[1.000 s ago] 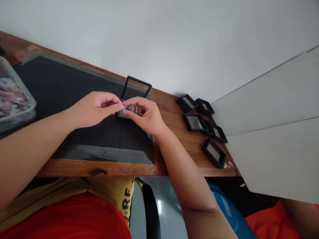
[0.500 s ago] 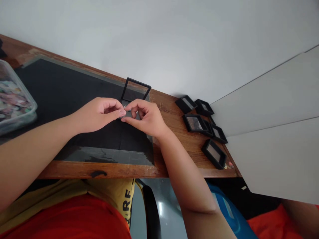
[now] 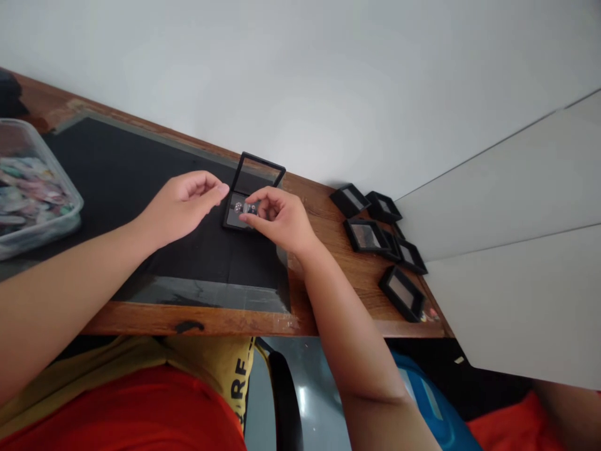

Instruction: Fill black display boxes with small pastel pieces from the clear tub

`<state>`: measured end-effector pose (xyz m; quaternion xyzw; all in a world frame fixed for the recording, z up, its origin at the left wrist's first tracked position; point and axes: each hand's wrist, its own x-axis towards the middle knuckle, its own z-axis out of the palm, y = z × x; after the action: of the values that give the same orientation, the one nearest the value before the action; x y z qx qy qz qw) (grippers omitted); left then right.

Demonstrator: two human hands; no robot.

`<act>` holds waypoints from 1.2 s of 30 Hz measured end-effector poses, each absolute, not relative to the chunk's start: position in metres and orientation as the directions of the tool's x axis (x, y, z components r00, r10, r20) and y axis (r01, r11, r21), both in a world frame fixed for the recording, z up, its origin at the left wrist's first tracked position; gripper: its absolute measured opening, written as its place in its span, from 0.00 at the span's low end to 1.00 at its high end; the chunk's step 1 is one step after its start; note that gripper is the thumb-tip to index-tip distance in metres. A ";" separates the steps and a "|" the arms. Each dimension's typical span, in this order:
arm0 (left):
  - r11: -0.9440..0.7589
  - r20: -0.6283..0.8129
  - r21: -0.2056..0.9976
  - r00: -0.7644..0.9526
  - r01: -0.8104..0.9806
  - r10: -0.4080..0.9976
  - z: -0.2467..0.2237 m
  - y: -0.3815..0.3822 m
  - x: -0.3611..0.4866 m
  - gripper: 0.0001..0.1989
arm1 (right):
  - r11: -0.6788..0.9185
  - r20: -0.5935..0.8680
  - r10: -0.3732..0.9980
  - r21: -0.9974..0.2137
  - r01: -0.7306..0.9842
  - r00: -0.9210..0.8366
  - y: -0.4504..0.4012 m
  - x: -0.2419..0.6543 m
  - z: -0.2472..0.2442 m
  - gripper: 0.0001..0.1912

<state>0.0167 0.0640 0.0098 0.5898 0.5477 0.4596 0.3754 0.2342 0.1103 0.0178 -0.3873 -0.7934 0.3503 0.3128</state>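
A small black-framed display case (image 3: 231,220) stands open on the dark mat, its see-through lid (image 3: 258,175) tilted up at the back. Small silvery, shiny pieces (image 3: 238,207) show in its base; their kind is too small to make out. Over the case, my right hand (image 3: 284,220) has thumb and index finger on either side of a small shiny grey piece (image 3: 246,210). My left hand (image 3: 183,203) hovers left of the case, thumb pressed to the curled fingers. Whatever it may pinch is hidden.
A clear plastic tub (image 3: 70,188) full of mixed coloured pieces stands at the left. Several black-framed cases (image 3: 366,236) lie on the wooden table (image 3: 323,219) to the right, near a white panel (image 3: 516,300). Another person's red clothing (image 3: 516,423) shows at lower right.
My hands were together over the case and have parted. The left moved away to the left and slightly up; the right stays at the case, whose base and shiny pieces now show.
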 end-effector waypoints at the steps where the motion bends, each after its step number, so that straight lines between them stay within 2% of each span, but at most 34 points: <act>1: -0.104 0.124 0.950 -0.049 0.295 0.991 0.010 0.064 0.016 0.15 | 0.439 0.200 0.839 -0.797 0.413 -0.506 0.113 0.235 0.016 0.14; 11: -0.163 0.178 0.929 -0.014 0.334 0.984 0.016 0.063 0.017 0.14 | 0.364 -0.007 0.821 -0.764 0.533 -0.571 0.118 0.236 0.007 0.18; 19: -0.190 0.200 0.921 0.006 0.341 0.980 0.011 0.063 0.014 0.15 | 0.348 0.018 0.851 -0.768 0.538 -0.525 0.118 0.241 0.015 0.17; 25: -0.190 0.198 0.905 0.019 0.382 0.980 0.010 0.064 0.014 0.17 | 0.365 -0.025 0.858 -0.671 0.645 -0.512 0.117 0.243 0.019 0.08; 29: -0.181 0.191 0.892 0.018 0.414 0.982 0.009 0.065 0.014 0.18 | 0.367 -0.064 0.851 -0.638 0.677 -0.522 0.116 0.239 0.021 0.09; 36: -0.181 0.177 0.878 0.051 0.443 0.983 0.009 0.065 0.013 0.19 | 0.333 -0.101 0.848 -0.662 0.671 -0.520 0.112 0.235 0.023 0.12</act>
<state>0.0130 0.0651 0.0090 0.6474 0.5506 0.4140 0.3260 0.2352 0.1119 0.0232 -0.4714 -0.8057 0.3333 0.1325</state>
